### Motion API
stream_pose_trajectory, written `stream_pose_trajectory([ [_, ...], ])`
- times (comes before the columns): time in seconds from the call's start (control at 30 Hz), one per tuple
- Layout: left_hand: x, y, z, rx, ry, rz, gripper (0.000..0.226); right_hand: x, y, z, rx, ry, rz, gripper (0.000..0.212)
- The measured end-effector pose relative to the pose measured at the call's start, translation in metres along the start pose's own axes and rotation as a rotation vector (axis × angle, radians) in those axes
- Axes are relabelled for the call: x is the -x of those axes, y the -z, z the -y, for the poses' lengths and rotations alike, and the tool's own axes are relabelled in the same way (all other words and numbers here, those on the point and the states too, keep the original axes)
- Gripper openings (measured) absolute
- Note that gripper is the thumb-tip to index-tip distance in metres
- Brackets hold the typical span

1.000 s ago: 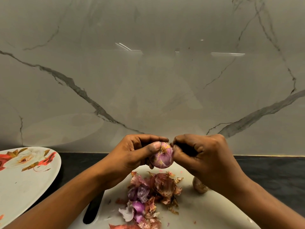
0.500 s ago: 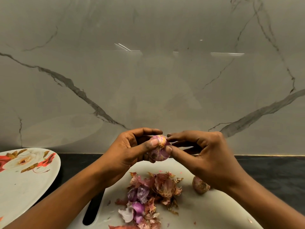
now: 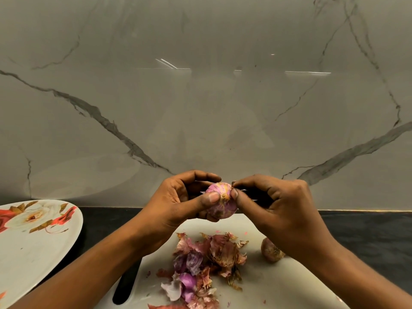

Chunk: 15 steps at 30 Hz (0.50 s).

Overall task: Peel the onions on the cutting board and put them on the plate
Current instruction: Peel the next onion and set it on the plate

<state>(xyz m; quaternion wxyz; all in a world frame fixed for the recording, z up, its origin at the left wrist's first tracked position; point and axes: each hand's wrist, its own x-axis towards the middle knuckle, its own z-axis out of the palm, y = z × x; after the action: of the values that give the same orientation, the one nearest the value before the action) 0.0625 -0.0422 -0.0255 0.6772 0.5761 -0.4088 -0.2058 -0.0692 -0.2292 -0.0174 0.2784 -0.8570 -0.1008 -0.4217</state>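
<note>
My right fingers pinch the dry skin at the tip of the onion; my left fingers curl round it, above the cutting board. I'd strip downward, turning it a little each pull — firm hold, light pinch — then carry it left to the plate.

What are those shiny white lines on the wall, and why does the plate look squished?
Head view: those lines are glare, probably lights mirrored in the glossy wall; the wide lens stretches the plate at the left edge; light is dim, yet the onion looks sharp.
</note>
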Motion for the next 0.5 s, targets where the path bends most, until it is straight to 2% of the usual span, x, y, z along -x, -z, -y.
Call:
stream_pose_trajectory([
  [0.17, 0.0005, -0.001, 0.0005, -0.01, -0.011, 0.009, 0.042, -0.0008, 0.0014, 0.0023, 0.108, 0.05, 0.011, 0.018],
  [0.27, 0.0007, -0.0007, 0.0008, -0.014, -0.007, 0.013, 0.041, -0.0016, 0.0005, 0.0004, 0.086, 0.006, -0.017, 0.012],
  [0.33, 0.0008, 0.0, -0.0003, 0.01, 0.001, 0.018, 0.039, -0.0026, 0.0002, -0.0019, 0.031, -0.057, -0.063, 0.005],
  [0.4, 0.001, 0.0004, -0.0013, 0.067, 0.007, 0.03, 0.037, -0.0037, 0.0012, -0.0028, -0.045, -0.132, -0.086, 0.006],
  [0.5, 0.001, 0.0015, -0.0018, 0.149, 0.01, 0.04, 0.035, -0.006, 0.0032, -0.0026, -0.265, -0.288, -0.085, 0.007],
])
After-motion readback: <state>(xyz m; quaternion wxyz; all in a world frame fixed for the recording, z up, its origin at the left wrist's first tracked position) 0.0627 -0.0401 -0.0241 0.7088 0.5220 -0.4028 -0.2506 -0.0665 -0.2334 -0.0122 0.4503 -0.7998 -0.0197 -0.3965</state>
